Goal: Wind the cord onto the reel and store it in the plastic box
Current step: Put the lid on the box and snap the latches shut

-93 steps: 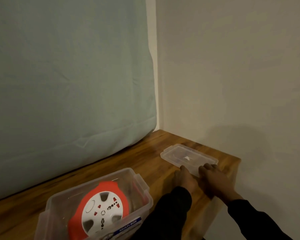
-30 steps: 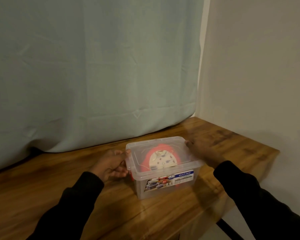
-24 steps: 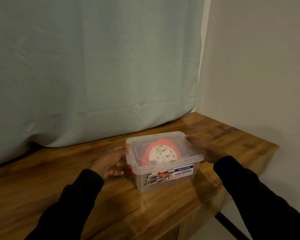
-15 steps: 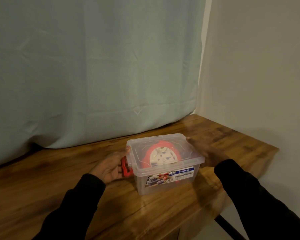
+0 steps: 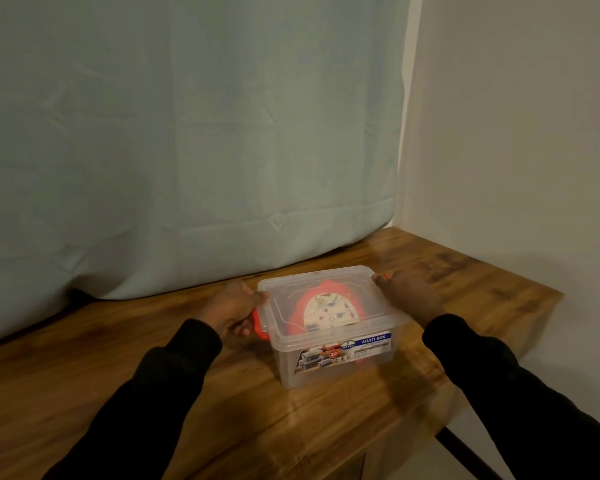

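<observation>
- Reading the sticker (image 5: 347,351) on the near wall of the plastic box (image 5: 333,362), only the white words "MULTI-BOX" on a blue band come through; the smaller print, a red badge and little product pictures under it are too fine to make out.
- The box is clear, stands upright on the wooden table (image 5: 153,393) toward its right end, and has its see-through lid (image 5: 326,296) lying on top.
- Inside it, seen through the lid, sits the reel (image 5: 326,311): a red rim around a pale round face with small coloured socket marks. It leans a little rather than lying flat. The cord itself cannot be picked out through the plastic.
- The left hand (image 5: 234,313) is closed around the red clip handle (image 5: 258,323) at the box's left end, thumb up on the lid corner, fingers curled under the clip.
- The right hand (image 5: 409,294) lies over the box's right end with the thumb at the lid's far right corner, where a sliver of red shows; the hand covers that clip, so whether the fingers are clamped on it or just resting I cannot tell.
- Both arms wear dark sleeves (image 5: 160,396), cut off by the bottom edge.
- Behind the table hangs a pale green curtain (image 5: 187,133) whose hem rests on the tabletop; a plain wall (image 5: 516,133) stands to the right.
</observation>
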